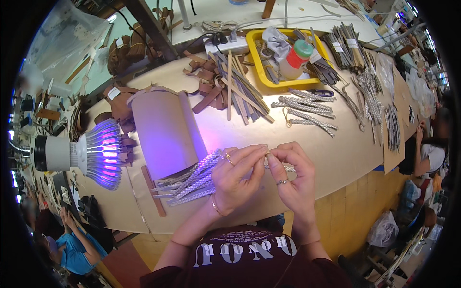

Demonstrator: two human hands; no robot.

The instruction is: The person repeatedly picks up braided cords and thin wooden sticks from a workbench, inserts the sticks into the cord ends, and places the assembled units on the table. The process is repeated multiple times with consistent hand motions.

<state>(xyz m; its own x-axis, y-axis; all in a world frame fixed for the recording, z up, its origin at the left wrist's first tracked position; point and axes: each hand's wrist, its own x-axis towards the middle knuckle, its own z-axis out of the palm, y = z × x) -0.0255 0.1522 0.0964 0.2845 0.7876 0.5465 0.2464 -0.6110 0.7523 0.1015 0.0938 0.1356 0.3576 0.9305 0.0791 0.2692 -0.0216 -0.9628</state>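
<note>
Over the near edge of the table my two hands meet, thumbs and fingertips pinched together. My left hand (236,176) and my right hand (294,178) are both closed on what looks like the end of a grey-white braided strap (289,168). Part of the strap shows behind my right thumb; the pinched tip is mostly covered by fingers. Beside my left hand lies a pile of similar braided straps (189,181), lit violet on its left side. A brown flat strip (153,193) lies left of that pile.
A finned lamp (103,154) glows violet at the left, near a curved brown sheet (165,129). Farther back are loose strips (240,86), a yellow tray (257,62) with a bottle (296,60), and more braided straps (307,110). Other people sit at both sides.
</note>
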